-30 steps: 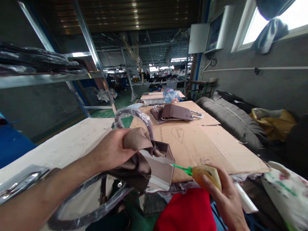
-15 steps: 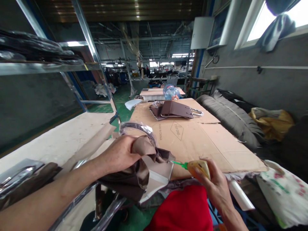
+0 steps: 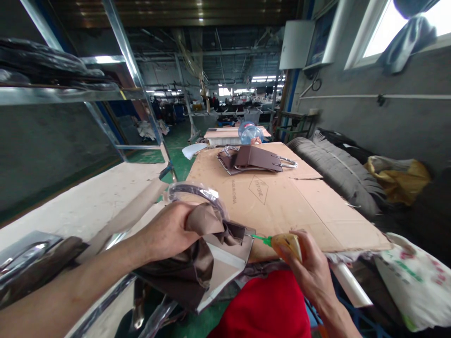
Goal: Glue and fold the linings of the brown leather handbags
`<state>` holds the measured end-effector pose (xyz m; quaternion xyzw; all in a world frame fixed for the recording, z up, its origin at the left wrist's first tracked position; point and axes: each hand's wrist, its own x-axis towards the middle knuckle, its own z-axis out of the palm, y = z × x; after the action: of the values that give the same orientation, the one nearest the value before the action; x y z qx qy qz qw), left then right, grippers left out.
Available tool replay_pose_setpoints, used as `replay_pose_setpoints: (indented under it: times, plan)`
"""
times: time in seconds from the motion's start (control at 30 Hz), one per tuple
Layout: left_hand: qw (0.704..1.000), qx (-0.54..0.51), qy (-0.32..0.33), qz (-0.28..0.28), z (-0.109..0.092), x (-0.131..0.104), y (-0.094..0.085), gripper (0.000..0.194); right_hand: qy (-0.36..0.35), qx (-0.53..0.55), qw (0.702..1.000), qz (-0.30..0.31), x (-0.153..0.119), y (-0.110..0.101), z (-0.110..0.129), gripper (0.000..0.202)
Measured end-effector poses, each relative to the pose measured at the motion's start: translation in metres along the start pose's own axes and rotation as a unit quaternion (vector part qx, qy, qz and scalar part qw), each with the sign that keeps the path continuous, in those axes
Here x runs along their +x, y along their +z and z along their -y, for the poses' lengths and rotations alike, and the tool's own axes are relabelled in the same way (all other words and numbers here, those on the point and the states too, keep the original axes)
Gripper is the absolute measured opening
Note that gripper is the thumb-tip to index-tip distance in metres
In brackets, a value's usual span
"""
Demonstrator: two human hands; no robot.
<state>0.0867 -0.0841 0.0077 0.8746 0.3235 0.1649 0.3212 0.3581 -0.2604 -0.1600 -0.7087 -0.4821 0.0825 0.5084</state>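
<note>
My left hand is closed on the folded brown lining of a dark brown handbag, which lies tilted at the near edge of the cardboard-covered table. A plastic-wrapped handle arches up from the bag behind that hand. In my right hand is a yellowish glue bottle with a thin green nozzle. The nozzle points left, its tip at the bag's right edge; whether it touches cannot be made out. My left fingertips are partly hidden by the lining.
Brown bag pieces with wrapped handles lie farther back on the cardboard. Beyond stands a blue water jug. At left are a pale table and a metal rack. A white sack sits at right.
The handbag and my left hand have shifted slightly left and down. My right hand has moved a little left with the glue bottle, its nozzle staying by the bag's edge.
</note>
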Motion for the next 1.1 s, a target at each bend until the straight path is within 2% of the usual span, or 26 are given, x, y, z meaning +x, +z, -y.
replay_pose_setpoints:
  times: [0.07, 0.17, 0.3, 0.37, 0.47, 0.6, 0.77, 1.1]
  plan:
    - [1.000, -0.004, 0.003, 0.005, 0.000, -0.001, 0.000, 0.021, -0.019, -0.009, 1.000, -0.009, 0.000, 0.003, 0.000, 0.037]
    - [1.000, 0.000, -0.006, -0.006, 0.002, -0.002, -0.001, 0.023, -0.042, -0.021, 0.999, 0.013, 0.001, 0.004, 0.001, 0.033]
    - [1.000, 0.003, 0.000, 0.005, 0.004, -0.002, -0.001, 0.022, -0.078, -0.046, 0.996, -0.016, 0.003, 0.003, 0.004, 0.031]
    - [1.000, 0.008, 0.003, -0.002, 0.005, -0.002, -0.001, 0.023, -0.082, -0.048, 0.995, -0.011, 0.004, 0.003, 0.004, 0.031]
    - [1.000, 0.008, 0.006, -0.011, 0.003, -0.002, -0.001, 0.022, -0.076, -0.043, 0.996, 0.011, 0.005, 0.003, 0.001, 0.031]
    - [1.000, -0.016, 0.021, 0.006, -0.001, -0.002, 0.000, 0.021, -0.075, -0.049, 0.996, -0.006, 0.004, 0.005, -0.005, 0.033]
    - [1.000, -0.010, 0.007, 0.006, -0.003, -0.003, 0.000, 0.024, -0.059, -0.028, 0.998, -0.002, 0.002, 0.007, -0.010, 0.033]
    - [1.000, -0.009, -0.011, 0.012, -0.005, -0.004, -0.001, 0.026, 0.012, 0.003, 1.000, -0.010, 0.003, -0.001, 0.001, 0.038]
